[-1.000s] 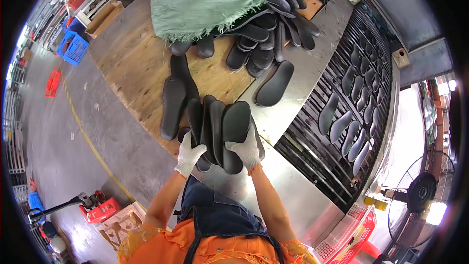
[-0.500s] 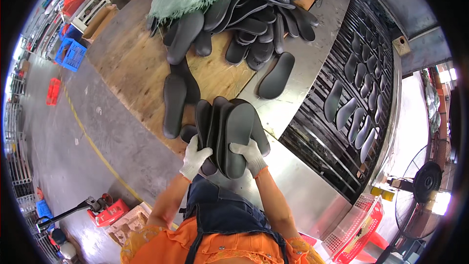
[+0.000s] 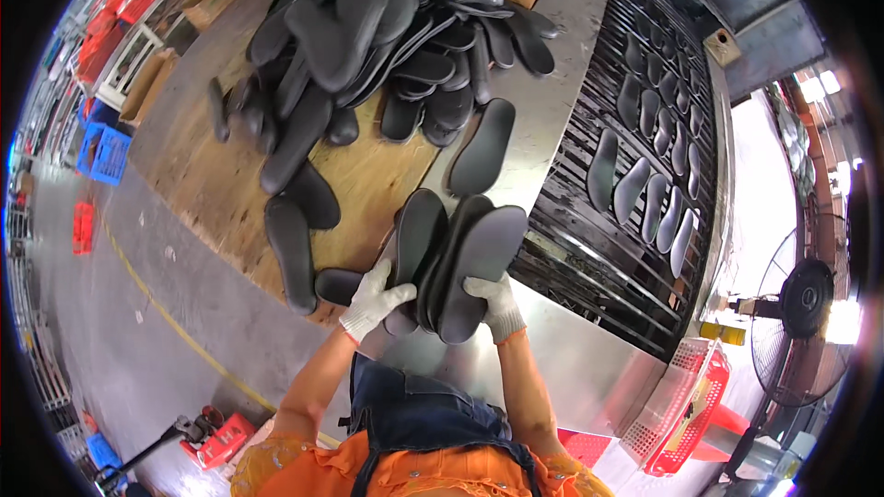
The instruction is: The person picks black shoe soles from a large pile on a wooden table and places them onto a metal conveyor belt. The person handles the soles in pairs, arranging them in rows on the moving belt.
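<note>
Black shoe insoles [image 3: 488, 258], head view: small bunch, roughly upright, fanned at the top, held over the near end of the metal worktop [image 3: 571, 340], in front of the torso. White-gloved left hand [image 3: 376, 299] is clamped on the bunch's left side, thumb pointing inward; right hand [image 3: 499, 304] grips the right side, thumb across the front insole's face, other fingers mostly hidden behind. Two-sided hold probably because the insoles are loose and would slide apart. Forearms slant up and inward from the lower edge — elbows wider than hands, wrists fairly straight. Loose insole pile [image 3: 359, 28] sits heaped on the plywood sheet [image 3: 203, 129], likely for easy reach. Insoles on the slatted rack [image 3: 589, 262] at right lie flat, mostly separate — presumably spaced to avoid overlap. One single insole [image 3: 483, 147] lies between pile and rack.
</note>
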The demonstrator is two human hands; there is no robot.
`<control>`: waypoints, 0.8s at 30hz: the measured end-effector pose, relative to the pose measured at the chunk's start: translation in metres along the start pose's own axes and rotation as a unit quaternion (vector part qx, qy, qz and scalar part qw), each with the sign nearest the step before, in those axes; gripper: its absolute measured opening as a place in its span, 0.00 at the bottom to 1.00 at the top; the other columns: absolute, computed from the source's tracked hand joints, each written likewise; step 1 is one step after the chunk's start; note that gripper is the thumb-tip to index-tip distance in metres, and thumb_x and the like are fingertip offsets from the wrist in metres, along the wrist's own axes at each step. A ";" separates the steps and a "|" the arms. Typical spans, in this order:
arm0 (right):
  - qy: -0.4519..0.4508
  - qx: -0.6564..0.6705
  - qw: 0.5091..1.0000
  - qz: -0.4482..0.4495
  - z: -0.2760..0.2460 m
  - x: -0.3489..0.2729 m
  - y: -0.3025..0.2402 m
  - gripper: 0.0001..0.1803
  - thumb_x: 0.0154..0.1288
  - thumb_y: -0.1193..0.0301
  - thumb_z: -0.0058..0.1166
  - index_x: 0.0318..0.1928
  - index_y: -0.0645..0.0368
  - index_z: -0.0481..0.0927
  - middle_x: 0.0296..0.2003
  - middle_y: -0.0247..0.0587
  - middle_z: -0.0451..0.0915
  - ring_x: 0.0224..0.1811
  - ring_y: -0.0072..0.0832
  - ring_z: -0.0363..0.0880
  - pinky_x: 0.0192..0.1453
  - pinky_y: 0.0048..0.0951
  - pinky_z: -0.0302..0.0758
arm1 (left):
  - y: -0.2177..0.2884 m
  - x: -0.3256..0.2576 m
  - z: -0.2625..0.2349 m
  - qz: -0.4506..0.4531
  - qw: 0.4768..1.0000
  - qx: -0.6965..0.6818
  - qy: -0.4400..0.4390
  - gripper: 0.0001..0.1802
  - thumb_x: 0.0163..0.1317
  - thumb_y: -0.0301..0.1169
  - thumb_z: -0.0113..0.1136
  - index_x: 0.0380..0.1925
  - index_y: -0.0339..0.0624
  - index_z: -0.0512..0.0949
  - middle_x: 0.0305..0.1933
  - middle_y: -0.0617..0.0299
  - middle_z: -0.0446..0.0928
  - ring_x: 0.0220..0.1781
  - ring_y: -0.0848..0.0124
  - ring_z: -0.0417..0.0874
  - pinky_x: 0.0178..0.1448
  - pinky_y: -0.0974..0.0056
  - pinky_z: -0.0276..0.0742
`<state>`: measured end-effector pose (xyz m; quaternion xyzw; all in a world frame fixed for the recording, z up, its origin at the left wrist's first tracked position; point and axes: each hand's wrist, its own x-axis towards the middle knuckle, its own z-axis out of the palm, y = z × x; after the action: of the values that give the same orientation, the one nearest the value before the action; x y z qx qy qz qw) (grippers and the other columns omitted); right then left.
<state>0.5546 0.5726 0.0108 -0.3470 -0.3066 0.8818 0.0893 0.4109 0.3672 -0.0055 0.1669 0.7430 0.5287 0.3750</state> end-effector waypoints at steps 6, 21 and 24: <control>0.024 0.069 0.991 -0.111 -0.059 -0.029 -0.024 0.35 0.47 0.77 0.76 0.58 0.64 0.78 0.48 0.43 0.85 0.45 0.38 0.87 0.50 0.40 0.88 | 0.039 0.117 0.031 0.067 0.996 0.050 0.005 0.34 0.57 0.43 0.68 0.57 0.27 0.75 0.62 0.38 0.77 0.64 0.49 0.78 0.67 0.52 0.70; 0.195 0.119 0.967 -0.116 -0.146 -0.086 -0.036 0.23 0.53 0.85 0.65 0.51 0.59 0.81 0.41 0.36 0.85 0.39 0.30 0.85 0.47 0.36 0.86 | 0.085 0.204 0.104 0.072 0.981 0.175 -0.041 0.22 0.59 0.36 0.65 0.48 0.30 0.82 0.45 0.52 0.86 0.47 0.64 0.84 0.55 0.60 0.77; 0.224 0.108 0.961 -0.117 -0.174 -0.087 -0.056 0.20 0.54 0.84 0.65 0.49 0.60 0.81 0.39 0.35 0.84 0.38 0.29 0.85 0.46 0.36 0.86 | 0.084 0.158 0.125 0.061 0.988 0.133 -0.050 0.19 0.57 0.35 0.65 0.45 0.32 0.83 0.40 0.53 0.86 0.42 0.66 0.85 0.51 0.60 0.78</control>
<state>0.7327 0.6682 -0.0065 -0.4860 -0.2201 0.7927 0.2950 0.3853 0.5838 -0.0095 0.2864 0.7754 0.4379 0.3535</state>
